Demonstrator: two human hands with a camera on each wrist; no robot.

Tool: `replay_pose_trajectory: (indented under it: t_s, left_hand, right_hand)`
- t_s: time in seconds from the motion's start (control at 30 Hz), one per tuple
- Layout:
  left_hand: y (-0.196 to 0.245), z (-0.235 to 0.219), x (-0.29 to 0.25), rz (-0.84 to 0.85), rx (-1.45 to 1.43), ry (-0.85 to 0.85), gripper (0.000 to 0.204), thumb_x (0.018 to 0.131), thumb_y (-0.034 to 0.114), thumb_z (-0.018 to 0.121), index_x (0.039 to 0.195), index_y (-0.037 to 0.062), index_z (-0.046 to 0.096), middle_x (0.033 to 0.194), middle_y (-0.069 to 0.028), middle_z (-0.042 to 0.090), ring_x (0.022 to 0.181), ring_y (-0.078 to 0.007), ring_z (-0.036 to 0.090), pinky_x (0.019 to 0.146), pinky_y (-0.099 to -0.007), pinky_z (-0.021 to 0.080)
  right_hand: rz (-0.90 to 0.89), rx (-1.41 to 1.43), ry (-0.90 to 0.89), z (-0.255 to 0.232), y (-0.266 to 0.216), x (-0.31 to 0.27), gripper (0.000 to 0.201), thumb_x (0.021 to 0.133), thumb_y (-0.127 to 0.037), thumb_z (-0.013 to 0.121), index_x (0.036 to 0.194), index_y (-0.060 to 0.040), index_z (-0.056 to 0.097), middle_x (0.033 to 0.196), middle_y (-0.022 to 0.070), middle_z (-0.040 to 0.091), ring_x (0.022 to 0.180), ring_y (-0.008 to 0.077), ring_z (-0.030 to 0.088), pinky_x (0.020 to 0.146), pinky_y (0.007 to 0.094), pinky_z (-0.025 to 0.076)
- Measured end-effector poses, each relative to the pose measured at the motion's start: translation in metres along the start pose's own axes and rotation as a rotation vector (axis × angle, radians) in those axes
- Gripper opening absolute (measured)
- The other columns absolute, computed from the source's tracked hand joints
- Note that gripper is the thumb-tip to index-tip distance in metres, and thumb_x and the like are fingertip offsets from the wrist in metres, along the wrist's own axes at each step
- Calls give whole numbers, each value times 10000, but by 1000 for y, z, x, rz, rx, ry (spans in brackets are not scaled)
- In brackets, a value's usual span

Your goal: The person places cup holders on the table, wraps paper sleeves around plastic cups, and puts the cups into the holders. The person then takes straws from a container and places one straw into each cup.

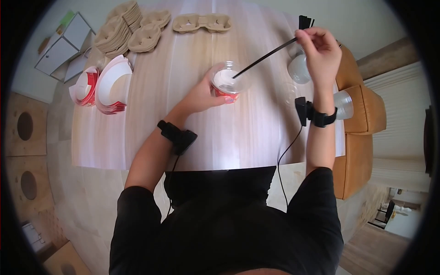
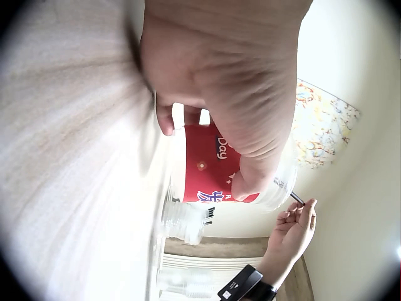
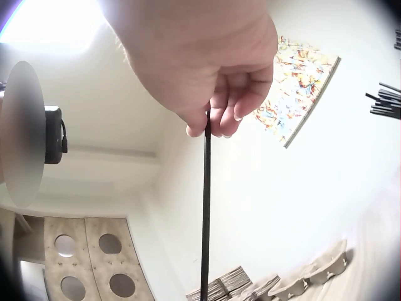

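Observation:
My left hand (image 1: 201,95) grips a clear plastic cup (image 1: 225,79) that has a red printed sleeve (image 2: 210,166); thumb and fingers wrap around its side. A clear rim stands at the cup's top, with white showing inside. Between thumb and fingertips, my right hand (image 1: 323,54) pinches a long black straw (image 1: 266,58) near its upper end. The straw slants down to the left, and its lower tip overlaps the cup's top in the head view. In the right wrist view the straw (image 3: 206,213) hangs straight below the fingertips.
Beyond the right hand stands a clear container (image 1: 299,69) with more black straws (image 1: 304,22). Stacked clear cups (image 1: 344,105) lie at the table's right edge. Red and white paper sleeves (image 1: 112,108) sit at left. Pulp cup carriers (image 1: 201,23) and stacks of them (image 1: 112,36) occupy the back.

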State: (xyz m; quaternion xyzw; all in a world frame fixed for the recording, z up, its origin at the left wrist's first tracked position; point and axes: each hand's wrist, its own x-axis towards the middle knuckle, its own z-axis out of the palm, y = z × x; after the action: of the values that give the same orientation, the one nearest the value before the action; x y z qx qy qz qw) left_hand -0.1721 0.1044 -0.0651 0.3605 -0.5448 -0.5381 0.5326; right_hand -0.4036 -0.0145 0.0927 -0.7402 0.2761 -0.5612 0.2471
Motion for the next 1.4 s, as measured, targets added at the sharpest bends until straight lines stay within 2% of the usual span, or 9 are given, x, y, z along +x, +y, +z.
replay_pose_trajectory:
  t_s: [0.23,0.37,0.67,0.77,0.83,0.97,1.07,1.23,1.4]
  left_hand:
    - [-5,0,3,-43,31,-69,804,741,64,749,1413,49,308,1247,-69,510,1160,-140,483,978,-315,410]
    - [-10,-3,1,-90,0,-100,801,756,5,709,1427,59,275,1237,-46,506,1151,-137,494,954,-354,443]
    - [3,1,0,-122,123,-177,808,714,9,739,1409,63,328,1311,-50,466,1203,-145,449,1013,-307,374]
    - [-1,0,0,-73,116,-162,817,705,21,749,1407,58,333,1322,-49,458,1232,-146,422,1026,-311,356]
    - [-2,-1,0,-80,100,-193,805,717,79,765,1403,51,346,1233,-64,527,1127,-138,499,978,-300,403]
    - [0,0,0,-68,103,-220,811,713,71,762,1406,52,342,1229,-61,527,1125,-145,500,980,-312,404]
    - [4,-4,-2,-185,-149,-228,831,697,92,773,1405,52,341,1239,-63,530,1151,-162,501,1006,-338,395]
    - [2,-10,0,-173,-213,-155,939,662,258,832,1411,66,299,1330,-92,475,1256,-205,447,1062,-379,354]
    - [-14,-17,5,-125,-255,-116,1028,651,427,845,1411,49,265,1378,-102,421,1274,-216,428,1066,-385,350]
  right_hand:
    - [-205,-196,73,28,-11,-21,124,799,-89,753,844,-2,677,775,37,692,668,72,619,620,193,483]
    - [-235,-108,141,17,-16,-11,102,812,-71,736,867,-3,682,782,34,693,683,73,625,640,194,490]
    - [-231,-155,66,31,-14,-11,124,833,-50,718,921,20,665,819,34,673,762,73,618,704,191,486]
    - [-175,-112,86,33,-11,-5,124,837,-61,716,913,22,665,818,34,674,756,69,614,704,192,485]
    - [-153,-185,22,32,-9,0,128,842,-79,713,909,20,666,820,29,677,750,67,616,702,194,488]
    - [-96,-145,-109,38,7,-3,127,845,-96,710,885,17,667,818,27,681,746,72,621,692,204,496]
    - [-82,-180,-151,52,13,-13,190,795,-147,759,835,18,673,747,74,693,647,102,640,627,227,515]
    - [167,-25,-309,67,32,-33,231,862,-155,682,1021,7,640,769,64,674,694,96,641,641,234,501]
    - [315,238,-256,62,35,-43,408,882,-172,662,1235,-22,523,913,86,672,806,112,633,748,241,496]
